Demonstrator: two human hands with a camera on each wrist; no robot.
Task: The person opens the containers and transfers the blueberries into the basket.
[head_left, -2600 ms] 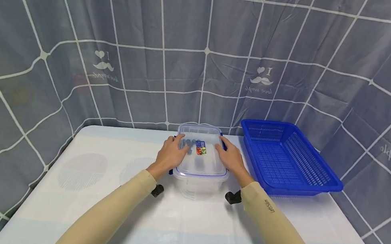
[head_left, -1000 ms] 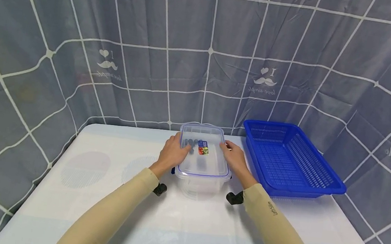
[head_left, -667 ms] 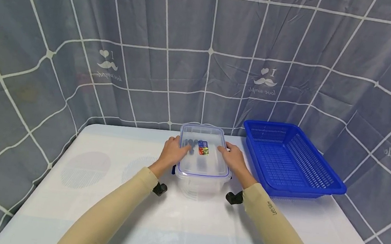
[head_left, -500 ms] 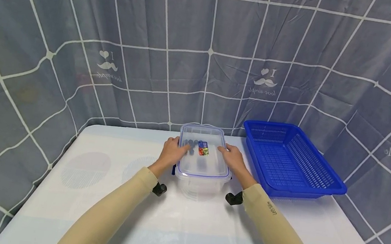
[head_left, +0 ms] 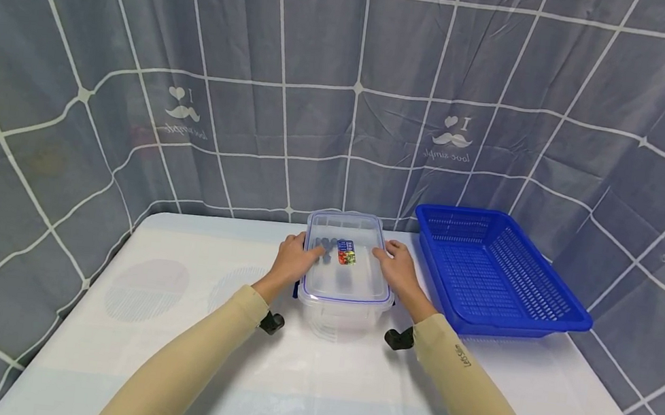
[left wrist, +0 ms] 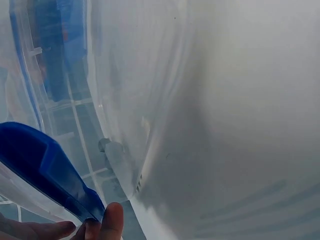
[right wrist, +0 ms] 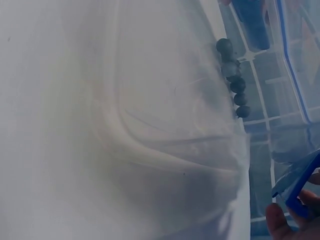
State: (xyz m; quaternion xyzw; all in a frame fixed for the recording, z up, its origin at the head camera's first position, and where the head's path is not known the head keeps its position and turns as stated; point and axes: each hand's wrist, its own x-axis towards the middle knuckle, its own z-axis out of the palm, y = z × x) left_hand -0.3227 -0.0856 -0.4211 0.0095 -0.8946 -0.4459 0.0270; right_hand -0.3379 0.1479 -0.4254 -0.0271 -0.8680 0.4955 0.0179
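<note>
A clear plastic food container (head_left: pixel 339 314) stands on the table under a clear lid (head_left: pixel 345 281) with a blue seal line and a colourful label (head_left: pixel 346 252). My left hand (head_left: pixel 292 258) grips its left side, thumb over the lid's edge. On the opposite side my right hand (head_left: pixel 398 270) holds on likewise. In the left wrist view, fingertips (left wrist: pixel 113 220) touch a blue latch (left wrist: pixel 45 160) that sticks outward. Fingers (right wrist: pixel 277 220) also meet a blue latch (right wrist: pixel 304 185) in the right wrist view. Several small dark round things, like blueberries (right wrist: pixel 239 85), lie inside.
Right of the container stands a blue perforated plastic basket (head_left: pixel 519 322). Both are on a white tablecloth (head_left: pixel 226 387). A grey curtain (head_left: pixel 317 123) with white grid lines hangs behind the table and along its sides.
Since the oldest frame, my right hand's fingers have drawn back a little and settled lower at the lid's right edge. The left hand and container keep nearly the same place.
</note>
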